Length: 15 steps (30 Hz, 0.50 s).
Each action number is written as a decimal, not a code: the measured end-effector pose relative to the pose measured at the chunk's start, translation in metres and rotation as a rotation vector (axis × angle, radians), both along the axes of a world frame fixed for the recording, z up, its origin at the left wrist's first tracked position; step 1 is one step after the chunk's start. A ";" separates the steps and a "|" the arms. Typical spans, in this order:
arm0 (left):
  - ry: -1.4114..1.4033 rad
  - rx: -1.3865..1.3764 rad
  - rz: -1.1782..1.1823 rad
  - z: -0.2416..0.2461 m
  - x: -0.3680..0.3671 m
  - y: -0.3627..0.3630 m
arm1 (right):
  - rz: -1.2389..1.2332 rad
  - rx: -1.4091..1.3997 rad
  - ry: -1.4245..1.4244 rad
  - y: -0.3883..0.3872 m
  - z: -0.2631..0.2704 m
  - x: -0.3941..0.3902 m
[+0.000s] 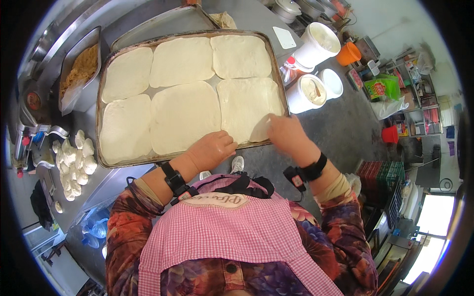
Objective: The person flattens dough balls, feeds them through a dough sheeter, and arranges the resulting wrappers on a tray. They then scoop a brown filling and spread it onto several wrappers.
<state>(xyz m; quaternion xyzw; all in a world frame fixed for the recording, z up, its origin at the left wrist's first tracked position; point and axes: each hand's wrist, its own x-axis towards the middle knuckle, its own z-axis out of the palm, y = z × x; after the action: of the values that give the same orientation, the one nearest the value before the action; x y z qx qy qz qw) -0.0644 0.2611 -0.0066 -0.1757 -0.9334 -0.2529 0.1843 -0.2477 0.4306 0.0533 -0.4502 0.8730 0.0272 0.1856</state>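
Note:
Before me lies a metal baking tray [278, 70] with several flat sheets of pale dough in two rows. My right hand [289, 134] is at the tray's near right corner, its fingertips at the corner of the near right dough sheet [249, 103]; whether they pinch it is hard to tell. My left hand [213, 148] rests at the tray's near edge, between that sheet and the near middle dough sheet [185, 114], fingers bent and their tips partly hidden. The near left dough sheet [126, 129] lies flat, untouched by either hand.
A metal container of orange-brown filling [83, 66] stands left of the tray. Dough pieces [76, 162] are heaped on the metal table at left. White buckets [307, 92] stand close to the tray's right side. Another metal tray [163, 24] lies behind, partly under this one.

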 end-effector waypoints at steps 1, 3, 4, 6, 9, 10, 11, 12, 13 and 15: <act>0.003 -0.003 -0.005 -0.001 0.000 -0.001 | -0.085 0.017 -0.062 -0.009 0.001 -0.009; -0.033 -0.015 -0.024 -0.004 0.000 -0.002 | -0.050 -0.140 0.045 -0.028 -0.002 -0.025; -0.051 -0.021 -0.030 -0.005 0.000 -0.002 | 0.074 -0.313 0.213 -0.038 -0.008 -0.031; -0.033 -0.020 -0.035 -0.006 0.000 -0.003 | 0.179 -0.399 0.290 -0.053 -0.022 -0.044; -0.045 -0.028 -0.028 -0.007 -0.001 -0.003 | 0.205 -0.287 0.129 -0.070 -0.047 -0.052; -0.057 -0.028 -0.024 -0.007 -0.001 -0.002 | 0.263 -0.344 0.146 -0.075 -0.056 -0.050; -0.049 -0.024 -0.020 -0.007 -0.001 -0.002 | 0.338 -0.364 0.156 -0.078 -0.061 -0.048; -0.042 -0.021 -0.017 -0.007 -0.001 -0.002 | 0.371 -0.347 0.151 -0.082 -0.065 -0.047; -0.019 -0.009 -0.023 -0.007 -0.001 -0.002 | 0.315 -0.384 0.174 -0.084 -0.067 -0.045; -0.044 -0.016 -0.028 -0.007 -0.002 -0.002 | 0.299 -0.469 0.135 -0.091 -0.065 -0.042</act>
<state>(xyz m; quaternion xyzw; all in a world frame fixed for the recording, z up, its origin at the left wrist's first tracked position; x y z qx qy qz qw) -0.0669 0.2596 -0.0136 -0.1845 -0.9366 -0.2518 0.1591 -0.2898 0.3399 -0.0112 -0.6018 0.7897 -0.1185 0.0115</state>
